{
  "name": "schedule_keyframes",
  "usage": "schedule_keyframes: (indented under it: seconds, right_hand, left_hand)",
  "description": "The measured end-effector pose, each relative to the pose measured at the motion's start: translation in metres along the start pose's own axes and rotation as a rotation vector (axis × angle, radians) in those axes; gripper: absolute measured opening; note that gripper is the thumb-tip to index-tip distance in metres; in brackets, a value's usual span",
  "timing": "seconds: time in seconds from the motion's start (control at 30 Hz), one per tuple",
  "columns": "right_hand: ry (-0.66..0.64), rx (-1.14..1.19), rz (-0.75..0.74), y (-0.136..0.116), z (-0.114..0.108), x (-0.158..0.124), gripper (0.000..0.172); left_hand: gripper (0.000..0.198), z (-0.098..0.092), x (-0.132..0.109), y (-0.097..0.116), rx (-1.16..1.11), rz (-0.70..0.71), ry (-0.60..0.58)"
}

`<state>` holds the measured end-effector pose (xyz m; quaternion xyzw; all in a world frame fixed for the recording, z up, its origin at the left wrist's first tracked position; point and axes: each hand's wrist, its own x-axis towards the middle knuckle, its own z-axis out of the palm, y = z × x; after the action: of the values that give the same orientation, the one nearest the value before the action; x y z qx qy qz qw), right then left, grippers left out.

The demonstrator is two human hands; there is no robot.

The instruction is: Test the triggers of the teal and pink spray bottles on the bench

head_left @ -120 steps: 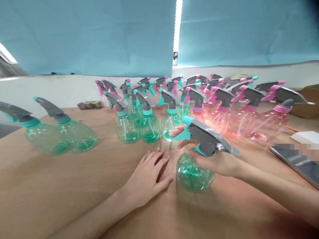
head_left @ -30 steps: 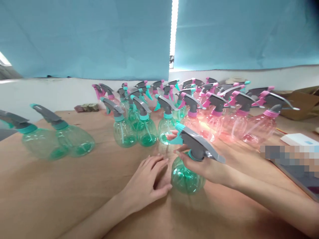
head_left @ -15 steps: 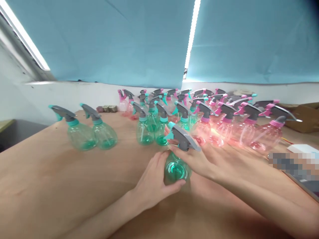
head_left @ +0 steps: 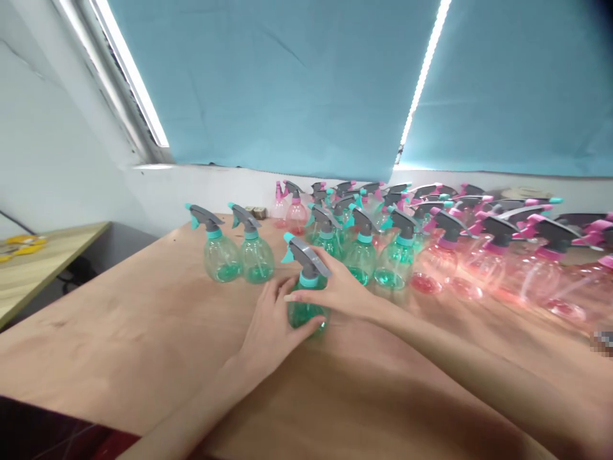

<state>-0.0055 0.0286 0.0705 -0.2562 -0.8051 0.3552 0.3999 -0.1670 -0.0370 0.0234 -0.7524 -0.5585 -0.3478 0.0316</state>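
A green, clear spray bottle [head_left: 307,314] with a grey and turquoise trigger head stands upright in front of me. My left hand [head_left: 274,327] wraps around its body from the left, thumb across the near side. From the right, my right hand [head_left: 343,286] grips around the neck just below the trigger head, with part of its fingers hidden behind the head. Just beyond stand two more green spray bottles [head_left: 221,259] on the left, and several green ones [head_left: 360,255] on the right.
Pink spray bottles [head_left: 435,265] crowd the right side and back of the wooden table [head_left: 119,345]. Small dark boxes [head_left: 258,213] sit at the back. To the left, a separate table [head_left: 52,259] holds a yellow object [head_left: 22,245]. A blue curtain [head_left: 287,89] hangs behind.
My view has turned left, so the bottles appear shifted right. The held bottle now stands more upright, and my right hand has closed round its neck. Both hands stay on it.
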Motion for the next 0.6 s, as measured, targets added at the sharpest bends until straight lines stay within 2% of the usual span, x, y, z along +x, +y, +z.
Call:
schedule_keyframes:
  seconds: [0.07, 0.1, 0.2, 0.3, 0.4, 0.6]
  right_hand:
    - [-0.001, -0.055, 0.007, 0.0, -0.009, 0.003, 0.07]
    - [0.02, -0.099, 0.027, 0.001, -0.015, 0.004, 0.066]
    - [0.128, -0.277, 0.111, 0.004, -0.032, 0.003, 0.039]
    - [0.233, -0.483, 0.226, 0.01, -0.043, 0.001, 0.032]
    - [0.248, -0.551, 0.281, 0.016, -0.046, 0.002, 0.039]
    - [0.188, -0.608, 0.372, 0.021, -0.038, 0.012, 0.065]
  left_hand:
    - [0.063, -0.003, 0.008, -0.015, 0.093, -0.003, 0.044]
    - [0.062, -0.005, 0.012, -0.022, 0.137, -0.006, 0.047]
    - [0.057, -0.008, 0.027, -0.032, 0.248, -0.023, 0.044]
    - [0.059, -0.008, 0.038, -0.035, 0.348, -0.036, 0.028]
    - [0.059, -0.006, 0.048, -0.035, 0.384, -0.022, 0.018]
    - [0.06, -0.002, 0.063, -0.04, 0.495, 0.01, 0.031]
